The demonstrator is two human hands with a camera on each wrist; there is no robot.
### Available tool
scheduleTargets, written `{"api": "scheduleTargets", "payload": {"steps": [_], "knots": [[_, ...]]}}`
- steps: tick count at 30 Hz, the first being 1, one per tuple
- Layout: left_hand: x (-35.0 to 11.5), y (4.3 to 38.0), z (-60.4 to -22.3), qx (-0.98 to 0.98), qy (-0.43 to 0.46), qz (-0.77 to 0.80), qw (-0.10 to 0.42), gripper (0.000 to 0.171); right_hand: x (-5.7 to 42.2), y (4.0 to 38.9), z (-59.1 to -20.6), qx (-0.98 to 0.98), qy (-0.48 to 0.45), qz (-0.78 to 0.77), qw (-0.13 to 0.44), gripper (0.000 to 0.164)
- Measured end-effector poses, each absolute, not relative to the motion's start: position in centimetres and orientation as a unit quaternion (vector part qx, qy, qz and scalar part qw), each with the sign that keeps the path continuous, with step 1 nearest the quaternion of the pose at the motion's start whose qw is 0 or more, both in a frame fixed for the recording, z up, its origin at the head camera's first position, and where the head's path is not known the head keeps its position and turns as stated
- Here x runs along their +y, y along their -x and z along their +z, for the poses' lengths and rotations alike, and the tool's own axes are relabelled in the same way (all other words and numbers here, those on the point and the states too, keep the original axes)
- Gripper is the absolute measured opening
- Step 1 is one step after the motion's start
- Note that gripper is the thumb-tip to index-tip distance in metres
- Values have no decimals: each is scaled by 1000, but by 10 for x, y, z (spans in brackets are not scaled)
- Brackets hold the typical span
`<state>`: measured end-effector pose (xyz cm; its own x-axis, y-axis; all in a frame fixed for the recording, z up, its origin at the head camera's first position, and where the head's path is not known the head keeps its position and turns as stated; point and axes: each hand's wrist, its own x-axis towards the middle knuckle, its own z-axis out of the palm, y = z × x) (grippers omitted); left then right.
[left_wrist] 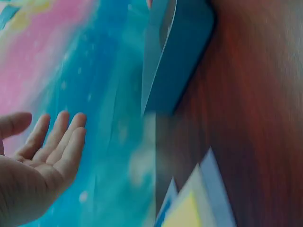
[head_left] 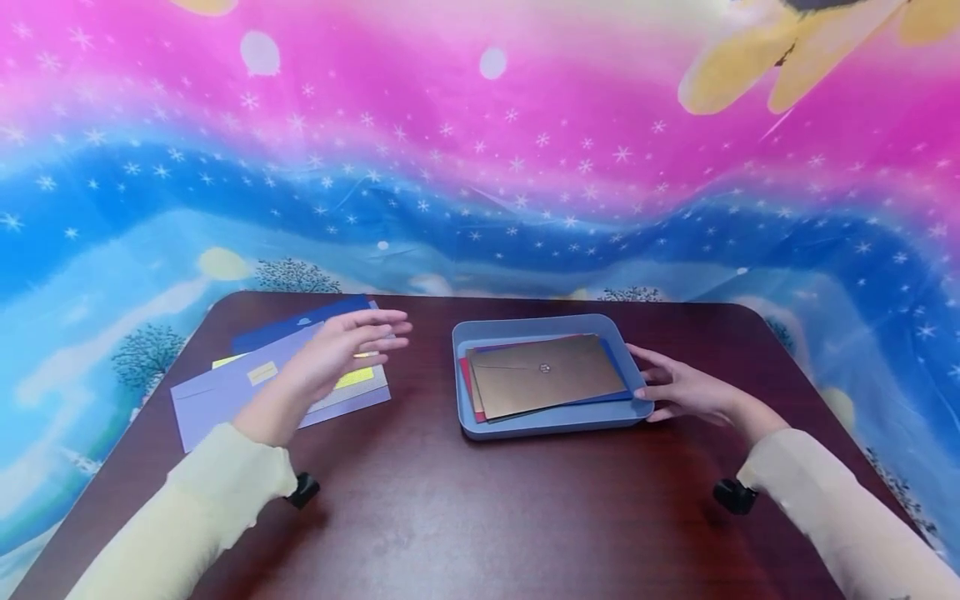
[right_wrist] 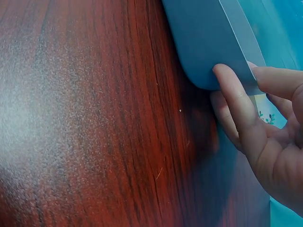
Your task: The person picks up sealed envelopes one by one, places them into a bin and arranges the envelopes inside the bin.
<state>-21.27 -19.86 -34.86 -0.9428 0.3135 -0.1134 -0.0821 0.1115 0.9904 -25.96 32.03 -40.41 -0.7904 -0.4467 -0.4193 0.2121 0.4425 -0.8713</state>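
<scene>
My left hand (head_left: 333,354) hovers over the envelopes at the left of the table, fingers extended and holding nothing. Under it lie a lavender envelope (head_left: 217,400) with a small pale label, a dark blue envelope (head_left: 262,333), and yellow and grey paper pieces, partly hidden. To the right is a blue-grey tray (head_left: 555,432). A gold-brown envelope (head_left: 517,387) with a round seal lies on top inside it, over blue and red ones. My right hand (head_left: 690,392) holds the tray's near right corner, with fingers at its outer wall (right_wrist: 203,47) and rim.
The dark red-brown wooden table (head_left: 465,517) reaches back to a printed cloth backdrop (head_left: 450,167) in pink and blue. A black piece (head_left: 303,490) sits by the left cuff, another (head_left: 735,496) by the right.
</scene>
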Motion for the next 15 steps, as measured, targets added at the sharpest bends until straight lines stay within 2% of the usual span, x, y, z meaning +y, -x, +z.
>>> {"api": "scheduleTargets", "payload": {"steps": [7, 15], "knots": [[-250, 208, -338, 824, -88, 554, 86, 50, 321, 261, -405, 785, 75, -526, 319, 89], [-309, 203, -348, 908, -49, 414, 33, 59, 318, 259, -401, 781, 81, -531, 320, 89]]}}
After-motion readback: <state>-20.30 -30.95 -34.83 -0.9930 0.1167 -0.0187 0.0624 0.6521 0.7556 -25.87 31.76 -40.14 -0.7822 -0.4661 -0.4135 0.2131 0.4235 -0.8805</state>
